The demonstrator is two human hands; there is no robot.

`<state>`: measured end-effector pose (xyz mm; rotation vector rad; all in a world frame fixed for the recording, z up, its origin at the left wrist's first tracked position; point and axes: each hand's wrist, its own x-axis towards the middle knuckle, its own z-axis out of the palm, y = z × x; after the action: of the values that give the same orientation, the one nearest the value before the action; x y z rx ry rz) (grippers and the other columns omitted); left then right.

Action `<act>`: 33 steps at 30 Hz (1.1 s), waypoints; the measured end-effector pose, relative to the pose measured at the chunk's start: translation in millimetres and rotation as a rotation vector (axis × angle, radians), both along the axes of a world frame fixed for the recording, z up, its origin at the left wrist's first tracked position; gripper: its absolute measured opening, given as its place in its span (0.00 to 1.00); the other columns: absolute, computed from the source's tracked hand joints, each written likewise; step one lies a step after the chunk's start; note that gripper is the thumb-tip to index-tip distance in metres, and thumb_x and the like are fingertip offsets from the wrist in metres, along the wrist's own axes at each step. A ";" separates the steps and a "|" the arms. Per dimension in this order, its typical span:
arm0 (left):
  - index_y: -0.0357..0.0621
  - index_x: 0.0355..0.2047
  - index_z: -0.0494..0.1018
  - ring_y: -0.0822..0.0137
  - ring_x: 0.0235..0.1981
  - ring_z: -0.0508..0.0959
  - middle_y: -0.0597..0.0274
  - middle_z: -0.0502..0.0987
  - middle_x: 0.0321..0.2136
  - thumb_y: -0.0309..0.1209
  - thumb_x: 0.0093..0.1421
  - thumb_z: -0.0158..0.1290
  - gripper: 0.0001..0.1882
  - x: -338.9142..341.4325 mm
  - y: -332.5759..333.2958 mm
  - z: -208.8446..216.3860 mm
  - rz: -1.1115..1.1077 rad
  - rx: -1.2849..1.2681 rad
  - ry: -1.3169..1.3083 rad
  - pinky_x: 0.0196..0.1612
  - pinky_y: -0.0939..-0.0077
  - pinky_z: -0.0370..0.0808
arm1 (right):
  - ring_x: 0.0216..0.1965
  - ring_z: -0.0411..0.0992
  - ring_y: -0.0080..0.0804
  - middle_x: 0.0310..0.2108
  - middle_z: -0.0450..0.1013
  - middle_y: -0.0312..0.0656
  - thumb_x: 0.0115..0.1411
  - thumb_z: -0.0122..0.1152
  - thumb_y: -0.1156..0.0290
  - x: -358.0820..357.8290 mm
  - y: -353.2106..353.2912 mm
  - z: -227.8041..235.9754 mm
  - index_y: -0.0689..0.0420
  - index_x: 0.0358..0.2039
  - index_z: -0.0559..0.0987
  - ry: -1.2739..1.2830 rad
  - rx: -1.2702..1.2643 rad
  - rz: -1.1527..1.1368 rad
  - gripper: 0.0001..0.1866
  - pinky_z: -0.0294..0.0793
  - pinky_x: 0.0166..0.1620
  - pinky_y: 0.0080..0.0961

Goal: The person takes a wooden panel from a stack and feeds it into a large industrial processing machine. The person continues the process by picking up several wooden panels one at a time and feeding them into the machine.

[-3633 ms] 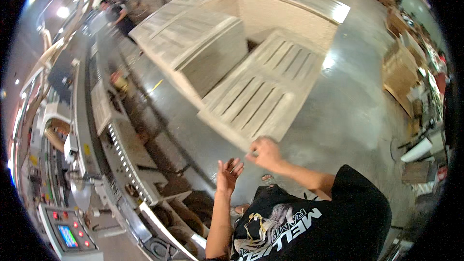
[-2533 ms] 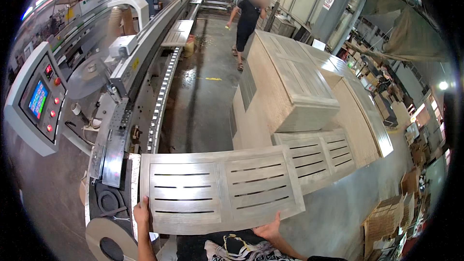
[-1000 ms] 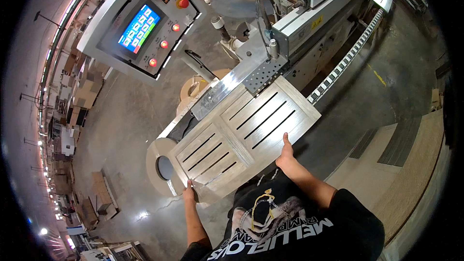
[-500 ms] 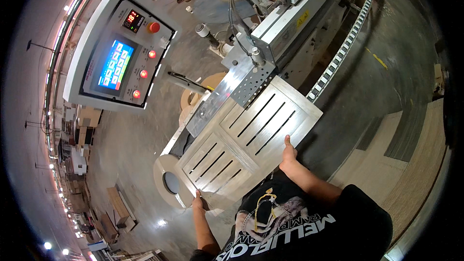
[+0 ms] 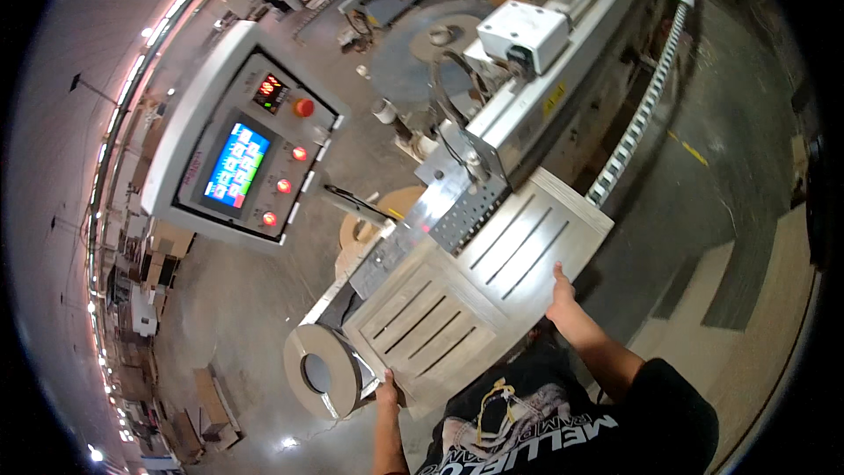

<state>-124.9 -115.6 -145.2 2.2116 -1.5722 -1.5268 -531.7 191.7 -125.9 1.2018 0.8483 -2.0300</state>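
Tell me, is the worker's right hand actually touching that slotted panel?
Touching. The head view shows the right hand at the near long edge of the slotted panel, its thumb overlapping the top face.

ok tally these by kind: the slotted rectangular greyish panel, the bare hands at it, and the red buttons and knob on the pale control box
Slotted rectangular greyish panel: 1
Bare hands (left hand and right hand): 2
Small round lit red buttons: 3
Larger round red knob: 1
Total: 7
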 end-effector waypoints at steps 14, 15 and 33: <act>0.25 0.44 0.74 0.36 0.48 0.76 0.28 0.77 0.40 0.65 0.61 0.44 0.44 -120.8 68.2 2.4 -0.477 -0.360 -0.180 0.51 0.51 0.70 | 0.51 0.73 0.44 0.54 0.71 0.48 0.59 0.61 0.42 -89.2 66.7 -10.4 0.65 0.59 0.67 0.380 0.187 0.010 0.41 0.74 0.52 0.45; 0.26 0.42 0.75 0.35 0.46 0.76 0.29 0.77 0.39 0.65 0.61 0.43 0.44 -131.0 68.6 1.0 -0.526 -0.365 -0.249 0.50 0.50 0.71 | 0.47 0.74 0.42 0.51 0.73 0.47 0.58 0.63 0.41 -92.8 73.0 -22.6 0.66 0.58 0.68 0.374 0.246 0.049 0.43 0.75 0.49 0.43; 0.31 0.56 0.67 0.44 0.60 0.67 0.43 0.68 0.60 0.40 0.59 0.55 0.29 -182.4 24.3 40.7 -1.273 -1.123 -0.204 0.66 0.53 0.56 | 0.33 0.70 0.27 0.31 0.77 0.42 0.62 0.65 0.54 104.5 7.1 -32.8 0.66 0.33 0.79 0.497 0.398 0.375 0.22 0.68 0.38 0.33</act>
<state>-307.2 -91.4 -104.5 0.6732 -2.9859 -0.0481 -427.2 198.8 -158.7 0.6471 1.6448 -1.9133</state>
